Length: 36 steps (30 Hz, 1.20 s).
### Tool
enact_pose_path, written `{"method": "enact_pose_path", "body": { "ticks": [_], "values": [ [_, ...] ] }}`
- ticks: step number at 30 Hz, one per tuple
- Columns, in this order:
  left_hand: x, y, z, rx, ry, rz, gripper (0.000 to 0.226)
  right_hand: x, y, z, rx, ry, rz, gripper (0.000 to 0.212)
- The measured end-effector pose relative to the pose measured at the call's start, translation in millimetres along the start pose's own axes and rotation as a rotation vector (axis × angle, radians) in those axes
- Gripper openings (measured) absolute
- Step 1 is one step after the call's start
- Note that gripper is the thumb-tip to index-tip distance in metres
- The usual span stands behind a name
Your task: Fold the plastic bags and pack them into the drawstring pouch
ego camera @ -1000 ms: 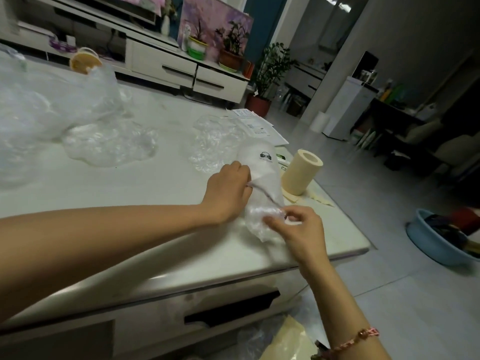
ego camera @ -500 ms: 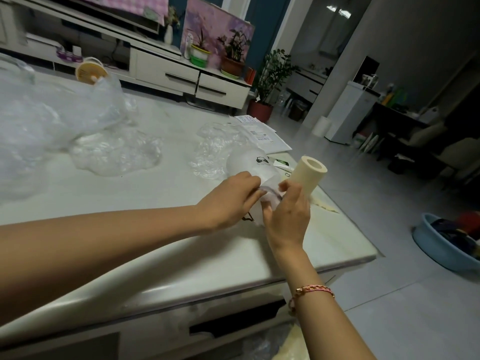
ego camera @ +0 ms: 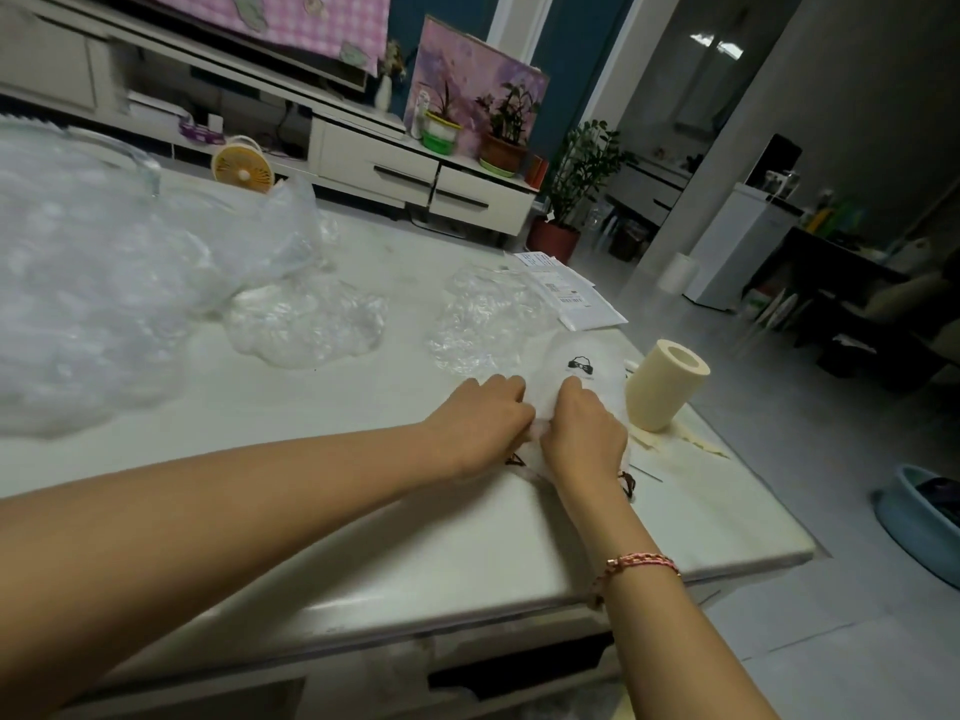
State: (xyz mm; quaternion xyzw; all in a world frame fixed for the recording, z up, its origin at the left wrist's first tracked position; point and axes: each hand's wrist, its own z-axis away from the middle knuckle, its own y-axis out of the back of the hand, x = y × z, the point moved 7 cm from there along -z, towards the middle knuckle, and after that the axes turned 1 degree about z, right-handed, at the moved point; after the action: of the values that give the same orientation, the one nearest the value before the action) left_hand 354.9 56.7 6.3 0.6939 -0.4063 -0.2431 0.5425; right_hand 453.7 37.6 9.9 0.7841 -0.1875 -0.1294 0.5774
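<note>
- Curled left hand (ego camera: pixel 483 423) gripping mouth of drawstring pouch (ego camera: pixel 582 366), pinning it on table (ego camera: pixel 519 537), likely to steady the opening; loose plastic bags (ego camera: pixel 306 324) well apart, farther left.
- Beside it, right hand (ego camera: pixel 587 433), fingers curled, pinching same mouth, seemingly tucking plastic in.
- Idle tape roll (ego camera: pixel 667 384) just right of pouch.
- Versus half a second earlier: right hand lowered, pouch mouth down at table.

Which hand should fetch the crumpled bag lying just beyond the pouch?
Left, probably. The left hand grips the pouch on the side nearest that crumpled bag. The right hand is on the cream roll side and can hold the pouch steady.
</note>
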Motion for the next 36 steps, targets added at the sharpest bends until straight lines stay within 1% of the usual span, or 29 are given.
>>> {"method": "enact_pose_path", "body": {
  "ticks": [2, 4, 5, 6, 8, 9, 10, 11, 13, 15, 16, 18, 20, 21, 22, 23, 24, 25, 26, 28, 29, 30, 32, 34, 36],
  "values": [
    [-27.9, -1.7, 10.1, 0.002, 0.06, -0.061, 0.04, -3.5, -0.3, 2.5, -0.124, -0.023, -0.119, 0.031],
    [-65.1, -3.8, 24.7, -0.01, 0.175, -0.103, 0.045, -7.0, 3.8, 9.4, -0.215, -0.017, -0.239, 0.038],
    [-87.9, -4.7, 34.6, -0.026, 0.256, -0.126, 0.049, -12.1, 8.9, 13.8, -0.202, 0.003, -0.273, 0.041],
    [-107.2, -5.5, 42.8, -0.04, 0.351, -0.135, 0.053, -13.9, 19.1, 18.7, -0.142, 0.026, -0.273, 0.043],
    [-141.1, -4.5, 61.5, -0.049, 0.56, -0.114, 0.058, -25.8, 40.4, 29.2, 0.025, 0.109, -0.286, 0.041],
    [-152.7, -2.0, 70.5, -0.043, 0.646, -0.082, 0.055, -33.6, 48.3, 34.6, 0.089, 0.151, -0.333, 0.037],
    [-158.4, 0.1, 75.5, -0.039, 0.694, -0.059, 0.047, -40.4, 52.5, 38.4, 0.114, 0.185, -0.4, 0.033],
    [-161.1, 4.7, 81.0, -0.038, 0.688, -0.075, 0.036, -50.5, 53.9, 42.7, 0.11, 0.219, -0.469, 0.03],
    [-156.5, 11.6, 84.0, -0.028, 0.571, -0.158, 0.017, -66.0, 48.2, 47.2, 0.066, 0.276, -0.54, 0.027],
    [-147.5, 17.9, 91.9, 0.02, 0.437, -0.181, 0.016, -78.2, 41.2, 50.5, 0.017, 0.335, -0.536, 0.03],
    [-141.6, 20.8, 98.2, 0.076, 0.382, -0.145, 0.014, -83.2, 38.4, 52.4, -0.009, 0.366, -0.532, 0.036],
    [-130.3, 28.2, 112.3, 0.207, 0.3, 0.05, 0.011, -93.5, 35.1, 58.3, -0.057, 0.461, -0.512, 0.056],
    [-120.0, 39.4, 127.8, 0.25, 0.267, 0.301, 0.012, -107.5, 33.3, 66.2, -0.084, 0.569, -0.471, 0.072],
    [-114.5, 47.6, 132.7, 0.249, 0.246, 0.413, 0.011, -114.0, 33.7, 70.0, -0.081, 0.607, -0.461, 0.072],
    [-109.1, 56.6, 134.9, 0.243, 0.223, 0.511, 0.01, -119.1, 35.7, 72.1, -0.064, 0.64, -0.477, 0.063],
    [-105.7, 65.5, 137.8, 0.231, 0.215, 0.589, 0.011, -124.6, 40.2, 73.6, -0.036, 0.657, -0.526, 0.048],
    [-104.2, 72.7, 139.9, 0.224, 0.225, 0.659, 0.013, -126.7, 45.8, 72.8, -0.028, 0.637, -0.605, 0.03],
    [-105.7, 78.4, 141.0, 0.229, 0.26, 0.73, 0.014, -125.2, 50.0, 69.8, -0.059, 0.593, -0.717, 0.019],
    [-110.4, 83.3, 143.4, 0.249, 0.32, 0.8, 0.015, -123.6, 52.9, 68.0, -0.136, 0.537, -0.867, 0.018],
    [-126.8, 88.4, 148.5, 0.296, 0.48, 0.907, 0.013, -119.0, 53.9, 67.6, -0.357, 0.378, -1.198, 0.02],
    [-135.7, 88.1, 150.5, 0.296, 0.551, 0.932, 0.014, -116.5, 50.4, 68.5, -0.45, 0.29, -1.316, 0.021],
    [-142.5, 86.8, 153.3, 0.278, 0.602, 0.94, 0.016, -114.9, 44.6, 69.8, -0.508, 0.212, -1.359, 0.023],
    [-152.5, 79.6, 158.5, 0.212, 0.642, 0.861, 0.021, -113.3, 27.4, 73.5, -0.555, 0.077, -1.291, 0.023],
    [-161.3, 72.4, 164.5, 0.19, 0.664, 0.64, 0.022, -114.1, 8.1, 77.7, -0.572, -0.002, -1.135, 0.02],
    [-163.3, 70.6, 170.6, 0.226, 0.681, 0.433, 0.023, -114.1, -5.0, 78.0, -0.559, -0.02, -1.021, 0.018]
  ]
}}
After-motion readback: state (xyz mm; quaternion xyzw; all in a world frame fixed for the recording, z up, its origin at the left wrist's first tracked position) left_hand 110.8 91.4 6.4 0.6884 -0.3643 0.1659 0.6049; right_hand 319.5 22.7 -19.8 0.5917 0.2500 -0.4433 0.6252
